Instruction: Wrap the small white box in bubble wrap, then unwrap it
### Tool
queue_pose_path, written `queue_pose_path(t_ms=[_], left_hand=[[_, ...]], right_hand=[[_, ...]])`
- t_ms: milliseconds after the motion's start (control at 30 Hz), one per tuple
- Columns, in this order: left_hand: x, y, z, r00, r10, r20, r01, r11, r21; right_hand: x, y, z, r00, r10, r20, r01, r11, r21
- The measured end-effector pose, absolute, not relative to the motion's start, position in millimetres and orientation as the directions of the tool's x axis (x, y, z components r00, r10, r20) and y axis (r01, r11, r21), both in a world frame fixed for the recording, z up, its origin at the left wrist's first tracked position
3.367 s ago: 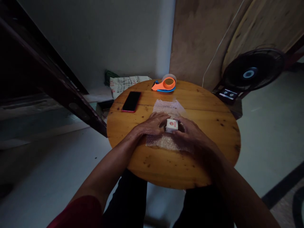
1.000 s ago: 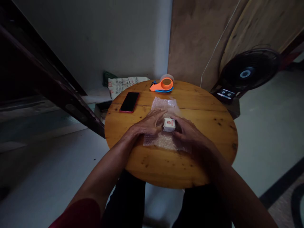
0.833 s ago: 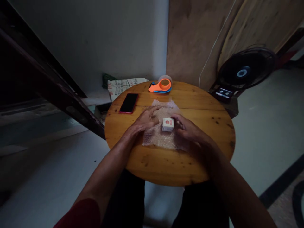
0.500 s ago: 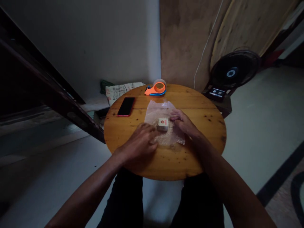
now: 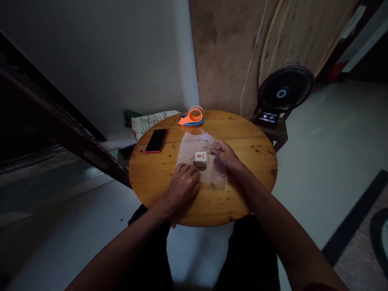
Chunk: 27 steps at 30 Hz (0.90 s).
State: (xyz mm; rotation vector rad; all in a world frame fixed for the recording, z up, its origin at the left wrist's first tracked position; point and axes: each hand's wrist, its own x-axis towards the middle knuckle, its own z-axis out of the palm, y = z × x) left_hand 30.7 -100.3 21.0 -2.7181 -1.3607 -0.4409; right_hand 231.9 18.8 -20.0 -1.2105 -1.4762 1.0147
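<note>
A small white box [image 5: 200,159] with red print on top sits on a sheet of bubble wrap [image 5: 194,143] spread over the round wooden table. At the sheet's lower left, my left hand [image 5: 184,182] is curled with its fingers closed on the bubble wrap's edge, just beside the box. The fingertips' undersides are hidden. On the other side, my right hand [image 5: 224,154] rests on the right part of the bubble wrap, fingers stretched out and apart from the box.
The round table [image 5: 242,161] also carries a phone [image 5: 156,140] at its left and an orange tape dispenser [image 5: 193,116] at its far edge. Behind the table stand a wall and a wooden board [image 5: 224,60]. A black fan [image 5: 285,89] stands at the right. A printed sack [image 5: 151,122] lies behind left.
The view has shifted, so the table and its things appear farther left. My left hand has settled at the bubble wrap's lower-left edge. The box stays on the wrap.
</note>
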Motion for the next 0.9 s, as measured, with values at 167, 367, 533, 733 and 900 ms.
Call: queue_pose_path(t_ms=[167,367,533,733,900], left_hand=[[30.1,-82.3,20.8,0.463,0.795,0.391,0.816,-0.555,0.163],[31.7,-39.2,29.6,0.336,0.859,0.387,0.799,-0.478,0.366],[34.0,-15.7,24.7,0.228,0.916,0.33,0.742,-0.383,0.55],[29.8,-13.3,10.7,0.228,0.95,0.214,0.497,-0.302,0.814],[24.6,-15.5,10.2,0.282,0.935,0.214,0.462,-0.328,0.824]], right_hand=[[232.2,17.9,-17.2,-0.066,0.992,0.104,0.166,0.113,-0.98],[235.7,10.3,-0.9,-0.088,0.994,0.064,-0.053,0.059,-0.997],[242.2,-2.9,17.5,-0.273,0.958,0.091,0.032,0.104,-0.994],[239.6,-8.2,19.1,-0.377,0.926,0.022,0.131,0.077,-0.988],[238.6,-4.1,14.8,-0.411,0.911,0.037,0.185,0.123,-0.975]])
